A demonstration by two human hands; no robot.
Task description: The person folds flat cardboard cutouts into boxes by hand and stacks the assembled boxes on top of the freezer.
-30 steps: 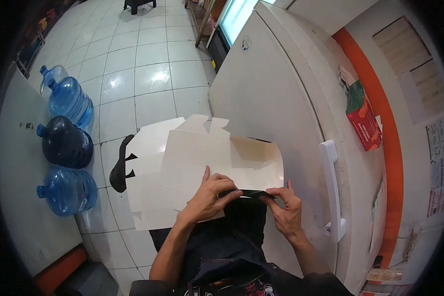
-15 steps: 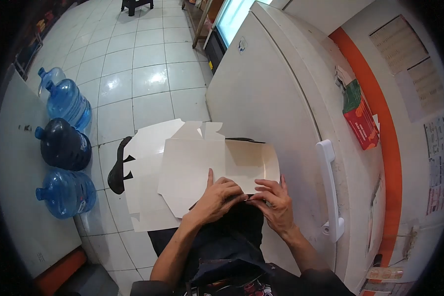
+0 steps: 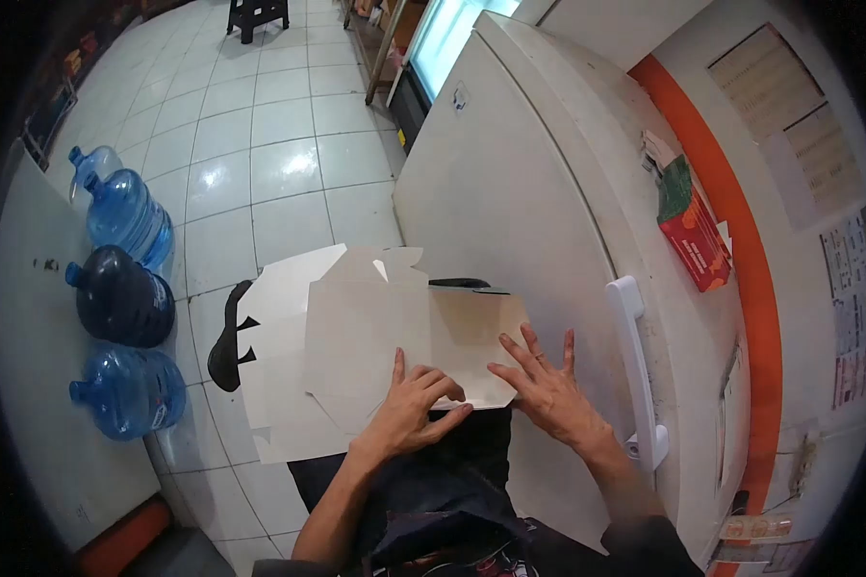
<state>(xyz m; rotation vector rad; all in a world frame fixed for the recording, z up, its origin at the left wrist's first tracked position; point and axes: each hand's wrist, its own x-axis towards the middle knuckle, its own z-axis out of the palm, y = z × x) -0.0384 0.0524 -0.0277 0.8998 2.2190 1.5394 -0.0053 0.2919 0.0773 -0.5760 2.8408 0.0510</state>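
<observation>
A partly folded white cardboard box (image 3: 366, 322) rests on my lap, its right end standing up with raised walls and its left side lying flat. My left hand (image 3: 416, 409) is at the box's near edge, thumb on the outside and curled fingers over the inside, with one finger stretched along the panel. At the near right corner, my right hand (image 3: 555, 392) has its fingers spread, their tips close to the raised right wall. Whether those fingertips touch the wall is hard to make out.
Several large blue water bottles (image 3: 130, 216) stand on the tiled floor to the left. Close on the right is a white fridge or freezer door with a white handle (image 3: 635, 365). A red and green carton (image 3: 693, 231) lies on its top. A black stool (image 3: 258, 17) stands far ahead.
My right hand has let go of the near edge, opened its fingers and moved slightly right. The near wall now stands up. My left hand has shifted slightly down and left.
</observation>
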